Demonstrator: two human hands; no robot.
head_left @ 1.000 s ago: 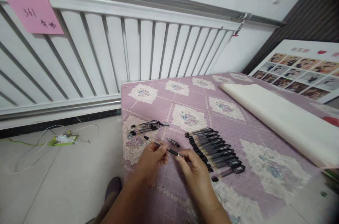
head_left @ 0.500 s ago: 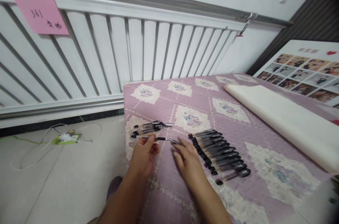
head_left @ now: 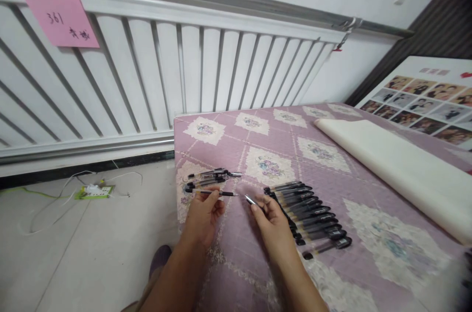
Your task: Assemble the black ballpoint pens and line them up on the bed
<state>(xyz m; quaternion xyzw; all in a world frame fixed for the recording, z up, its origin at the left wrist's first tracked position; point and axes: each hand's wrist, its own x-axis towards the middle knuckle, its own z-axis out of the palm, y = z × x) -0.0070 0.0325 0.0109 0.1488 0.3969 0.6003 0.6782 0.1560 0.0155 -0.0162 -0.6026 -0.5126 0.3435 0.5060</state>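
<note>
My left hand [head_left: 206, 211] pinches a pen [head_left: 201, 192] with a clear barrel and black grip. Its narrow front end points right. Across a small gap, my right hand [head_left: 271, 213] holds a small silvery piece [head_left: 250, 200] between thumb and fingers; whether it is a pen tip or part of a cap I cannot tell. Several loose pens [head_left: 208, 179] lie just beyond my left hand, some showing silver tips. Beside my right hand, a row of black-ended pens [head_left: 313, 208] lies side by side, the nearest [head_left: 328, 248] slightly apart.
The pens lie on a purple flowered bedspread [head_left: 228, 149]. A cream rolled sheet [head_left: 387, 169] is to the right, near a photo board [head_left: 424, 100]. Behind is a white radiator [head_left: 210, 71] with a pink note [head_left: 61, 16]. A power strip [head_left: 94, 192] with cables lies on the floor.
My right hand has turned and its fingers have closed on the silvery piece, now apart from the pen's front end. My left hand still holds the pen. The view has shifted slightly.
</note>
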